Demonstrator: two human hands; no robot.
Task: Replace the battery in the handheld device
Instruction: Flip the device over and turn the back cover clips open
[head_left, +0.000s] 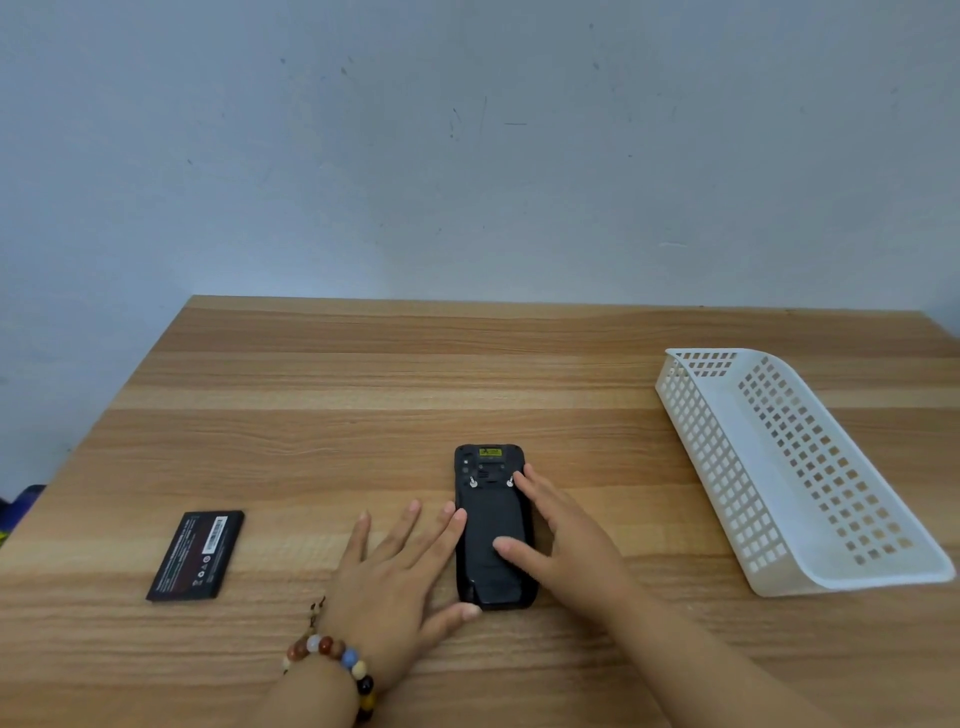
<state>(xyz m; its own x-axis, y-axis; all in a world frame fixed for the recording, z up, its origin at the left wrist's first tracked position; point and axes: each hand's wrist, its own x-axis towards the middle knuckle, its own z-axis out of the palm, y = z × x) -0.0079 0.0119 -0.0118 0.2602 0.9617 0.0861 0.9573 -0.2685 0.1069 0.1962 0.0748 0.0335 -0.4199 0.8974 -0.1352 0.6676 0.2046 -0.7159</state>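
The black handheld device (491, 512) lies back side up in the middle of the wooden table (467, 374), with a yellow label at its far end and two small silver latches below it. My left hand (402, 577) lies flat beside its left edge, fingertips and thumb touching the casing. My right hand (563, 530) rests on the device's right side, its thumb pressing on the back cover and its fingers reaching toward the right latch. A loose black battery (197, 555) with a white barcode label lies flat on the table at the left, apart from both hands.
A white perforated plastic basket (789, 467) stands at the right of the table with nothing visible inside. A beaded bracelet (337, 662) is on my left wrist. A pale wall rises behind the table's far edge.
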